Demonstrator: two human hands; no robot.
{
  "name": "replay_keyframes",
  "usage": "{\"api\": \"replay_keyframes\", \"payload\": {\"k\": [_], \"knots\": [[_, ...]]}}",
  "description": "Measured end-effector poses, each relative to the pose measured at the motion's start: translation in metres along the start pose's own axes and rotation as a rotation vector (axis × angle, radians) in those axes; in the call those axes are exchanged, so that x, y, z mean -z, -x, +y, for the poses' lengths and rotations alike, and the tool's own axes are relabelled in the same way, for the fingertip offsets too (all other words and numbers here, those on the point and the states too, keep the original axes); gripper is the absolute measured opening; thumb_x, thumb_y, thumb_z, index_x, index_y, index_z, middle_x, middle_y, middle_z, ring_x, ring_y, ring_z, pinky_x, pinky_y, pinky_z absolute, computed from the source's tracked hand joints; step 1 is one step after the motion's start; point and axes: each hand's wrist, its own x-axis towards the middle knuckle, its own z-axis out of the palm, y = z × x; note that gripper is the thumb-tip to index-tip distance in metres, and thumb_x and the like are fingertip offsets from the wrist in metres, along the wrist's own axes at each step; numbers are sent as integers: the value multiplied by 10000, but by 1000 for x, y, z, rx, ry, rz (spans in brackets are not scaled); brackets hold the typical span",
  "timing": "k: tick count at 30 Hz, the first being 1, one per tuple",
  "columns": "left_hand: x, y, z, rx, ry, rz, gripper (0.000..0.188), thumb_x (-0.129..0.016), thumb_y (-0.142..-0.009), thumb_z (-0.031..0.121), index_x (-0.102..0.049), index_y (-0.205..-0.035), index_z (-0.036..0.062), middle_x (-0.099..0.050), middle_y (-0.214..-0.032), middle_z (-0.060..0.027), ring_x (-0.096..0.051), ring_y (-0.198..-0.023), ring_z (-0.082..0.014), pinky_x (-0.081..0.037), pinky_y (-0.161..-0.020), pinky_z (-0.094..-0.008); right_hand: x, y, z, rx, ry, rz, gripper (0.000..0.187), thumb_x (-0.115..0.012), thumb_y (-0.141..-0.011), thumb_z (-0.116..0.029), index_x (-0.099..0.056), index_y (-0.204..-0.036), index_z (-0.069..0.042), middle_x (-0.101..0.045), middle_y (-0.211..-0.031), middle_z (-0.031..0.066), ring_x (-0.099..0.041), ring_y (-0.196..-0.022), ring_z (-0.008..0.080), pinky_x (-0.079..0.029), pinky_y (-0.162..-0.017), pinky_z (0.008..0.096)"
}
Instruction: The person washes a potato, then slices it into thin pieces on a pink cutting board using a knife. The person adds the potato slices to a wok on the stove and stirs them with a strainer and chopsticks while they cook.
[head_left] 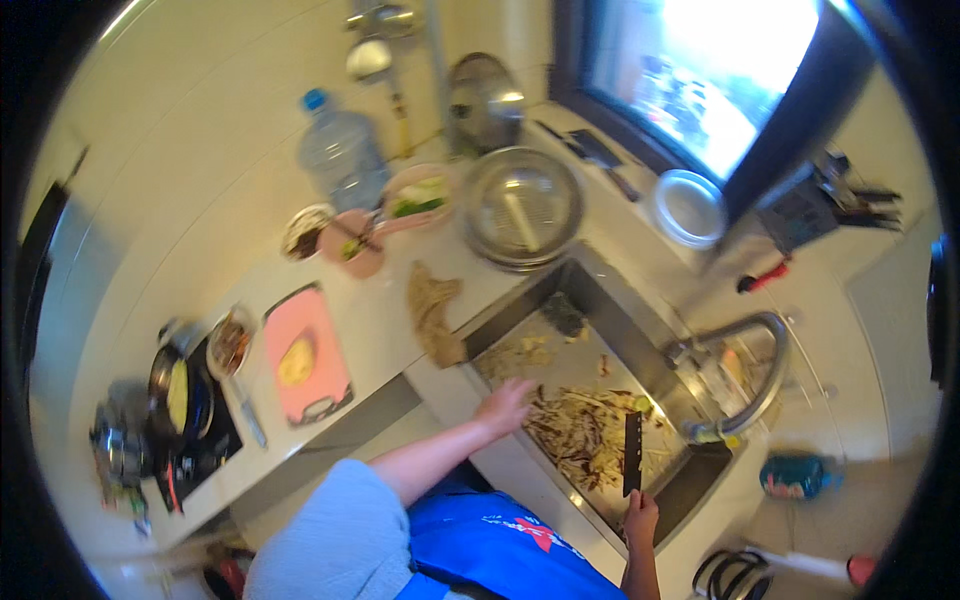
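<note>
My right hand (pixel 641 520) is closed on the handle of a black kitchen knife (pixel 632 455). Its blade, with a row of small light marks, hangs over the right part of the steel sink (pixel 627 300). At the sink's near left edge, my left hand (pixel 507 405) reaches out with fingers stretched and somewhat blurred, and I see nothing in it. Below both hands, a heap of brown and pale peelings (pixel 580 440) covers much of the sink bottom. A dark scouring pad or cloth (pixel 565 314) sits in the far corner.
A curved faucet (pixel 770 370) arches at the sink's right. Left of the sink lie a brown rag (pixel 432 305) and a pink cutting board (pixel 320 380) bearing a pale yellow lump (pixel 297 362). Farther left is a pan (pixel 170 385) on the stove. A glass-lidded pot (pixel 522 205) stands behind.
</note>
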Motion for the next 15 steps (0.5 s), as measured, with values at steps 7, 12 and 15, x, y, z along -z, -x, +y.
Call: {"api": "replay_keyframes", "payload": {"k": [7, 12, 15], "knots": [[131, 205, -150, 569, -215, 709, 642, -703, -738, 136, -403, -1291, 10, -433, -1296, -225, -397, -1218, -377, -324, -1041, -438, -34, 8, -114, -166, -408, -452, 267, -451, -961, -336, -456, -810, -115, -401, -473, 7, -427, -339, 125, -335, -292, 265], [184, 231, -217, 611, -323, 862, 747, -758, -695, 185, -372, -1310, 10, -424, -1299, -240, -385, -1230, -386, -315, -1043, -446, -108, 16, -202, -46, -470, -610, 178, -488, -916, -193, -497, -801, -57, -516, -579, 50, -511, -418, 156, -435, -380, 282], [209, 217, -253, 588, -329, 839, 859, -807, -638, 226, -344, -1334, 29, -400, -1328, -246, -358, -1256, -400, -317, -1039, -455, -163, 24, -258, 43, -350, -712, 88, -453, -888, -57, -516, -843, -15, -589, -710, 101, -561, -483, 156, -460, -419, 275]]}}
